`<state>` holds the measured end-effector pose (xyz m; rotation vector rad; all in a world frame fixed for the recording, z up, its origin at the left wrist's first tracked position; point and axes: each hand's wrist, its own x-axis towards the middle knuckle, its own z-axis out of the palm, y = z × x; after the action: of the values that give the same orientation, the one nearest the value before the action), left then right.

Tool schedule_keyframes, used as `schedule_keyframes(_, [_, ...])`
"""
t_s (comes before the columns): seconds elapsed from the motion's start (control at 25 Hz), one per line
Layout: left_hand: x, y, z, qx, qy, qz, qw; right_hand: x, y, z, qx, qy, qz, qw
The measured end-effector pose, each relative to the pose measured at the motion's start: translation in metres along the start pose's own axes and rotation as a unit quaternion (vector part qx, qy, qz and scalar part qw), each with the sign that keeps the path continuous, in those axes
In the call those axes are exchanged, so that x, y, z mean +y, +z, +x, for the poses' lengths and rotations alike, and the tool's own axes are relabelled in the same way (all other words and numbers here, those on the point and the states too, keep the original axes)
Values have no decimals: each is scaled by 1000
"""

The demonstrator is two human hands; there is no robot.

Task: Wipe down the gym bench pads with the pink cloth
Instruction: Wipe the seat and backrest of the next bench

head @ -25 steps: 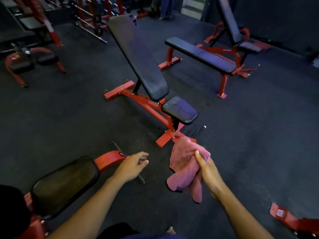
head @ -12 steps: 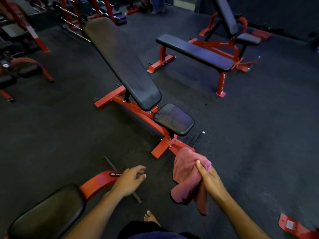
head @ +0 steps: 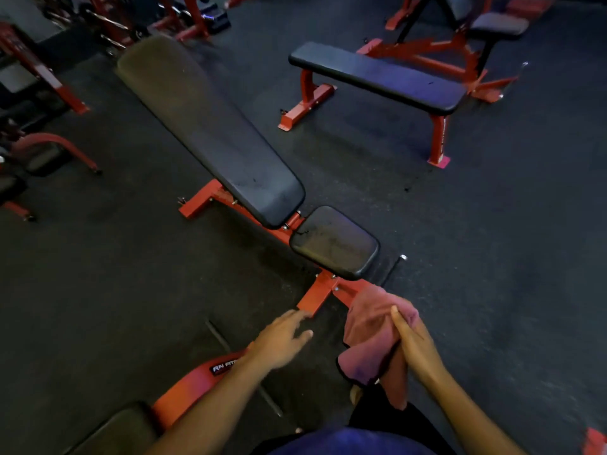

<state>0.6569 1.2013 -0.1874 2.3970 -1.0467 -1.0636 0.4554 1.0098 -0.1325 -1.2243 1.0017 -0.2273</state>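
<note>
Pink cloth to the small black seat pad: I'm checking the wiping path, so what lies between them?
In the head view, only the bench's red steel foot lies between the pink cloth in the right hand and the small black seat pad.

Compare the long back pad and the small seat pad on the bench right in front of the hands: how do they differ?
The back pad is long and narrow; the seat pad is short and squarish. The back pad stretches away from the camera; the seat pad sits nearest the pink cloth. The seat pad shows smudgy marks; the back pad looks more even. Both are black, on one red frame, with neither hand touching them.
</note>
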Motion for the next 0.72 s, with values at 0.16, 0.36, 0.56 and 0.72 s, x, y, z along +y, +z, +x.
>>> schedule_keyframes(0.16, [19, -21, 70, -20, -3, 76, 997, -6, -23, 91, 14, 34, -15, 999])
schedule_keyframes(0.36, [20, -25, 177, -28, 43, 171, 984, 33, -42, 178, 101, 5, -56, 993])
schedule_keyframes(0.56, [-34, 25, 380, -58, 119, 276, 952, 131, -39, 302, 125, -5, -144, 982])
schedule_keyframes(0.72, [-68, 76, 509, -2, 196, 324, 926, 203, -3, 400, 149, -101, -189, 965])
